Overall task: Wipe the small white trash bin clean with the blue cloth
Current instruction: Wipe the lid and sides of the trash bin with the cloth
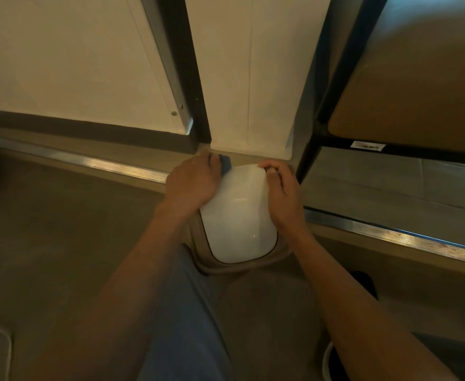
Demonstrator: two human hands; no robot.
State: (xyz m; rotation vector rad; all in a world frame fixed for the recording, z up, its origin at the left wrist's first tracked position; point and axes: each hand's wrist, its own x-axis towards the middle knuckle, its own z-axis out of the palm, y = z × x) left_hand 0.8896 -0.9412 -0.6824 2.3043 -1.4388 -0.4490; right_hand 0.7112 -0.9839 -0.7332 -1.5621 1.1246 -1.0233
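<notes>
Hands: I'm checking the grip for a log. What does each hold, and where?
Left hand grips the cloth against the bin at its far left corner; right hand grips the bin's far right edge.
</notes>
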